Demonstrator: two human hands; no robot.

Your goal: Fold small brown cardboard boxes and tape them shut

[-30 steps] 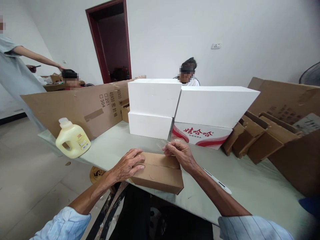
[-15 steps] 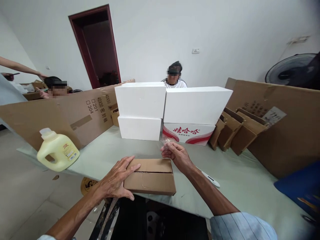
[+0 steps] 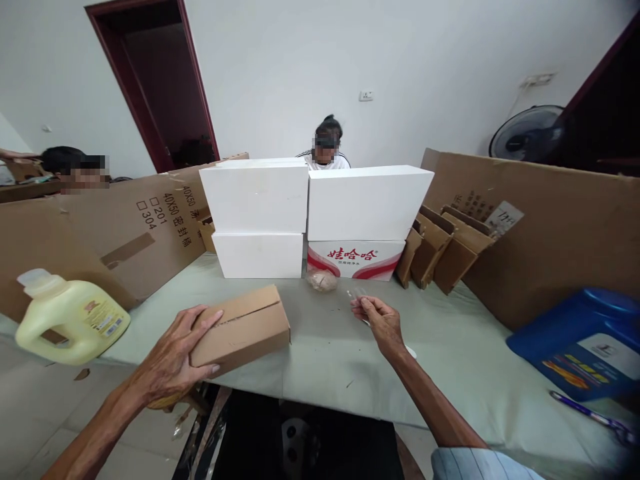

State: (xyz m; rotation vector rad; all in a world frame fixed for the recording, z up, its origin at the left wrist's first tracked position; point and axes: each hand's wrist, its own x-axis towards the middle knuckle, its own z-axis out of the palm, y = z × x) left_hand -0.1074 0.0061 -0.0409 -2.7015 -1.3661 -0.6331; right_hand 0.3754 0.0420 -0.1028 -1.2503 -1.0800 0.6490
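Under the left hand (image 3: pixel 177 353) — a small brown cardboard box (image 3: pixel 245 320), its left end clamped, fingers over the top and thumb along the near side. Box lies askew near the table edge; cannot tell whether its underside rests flat on the pale green tablecloth (image 3: pixel 320 373).

Off to the right of that grip, well apart from the box, the right hand (image 3: pixel 383 327) has thumb and fingertips together on a wisp of clear film (image 3: pixel 357 293). Tape or plain plastic: too thin to tell.

Progress, as judged: top flaps folded down and meeting at a lengthwise seam; no strip seen clearly across it. The film is off the box, pinched in the fingers, not yet put down. Whether the seam is sealed or loose, cannot tell; contents hidden.

Beyond both hands, between their lines of reach: a crumpled beige lump (image 3: pixel 323 281), just in front of the red-and-white printed carton (image 3: pixel 356 260). Left of the left grip, a pale yellow jug (image 3: pixel 75 320); far right of the right grip, a blue jug (image 3: pixel 580 347), with a purple pen (image 3: pixel 585 408) nearer the wearer.
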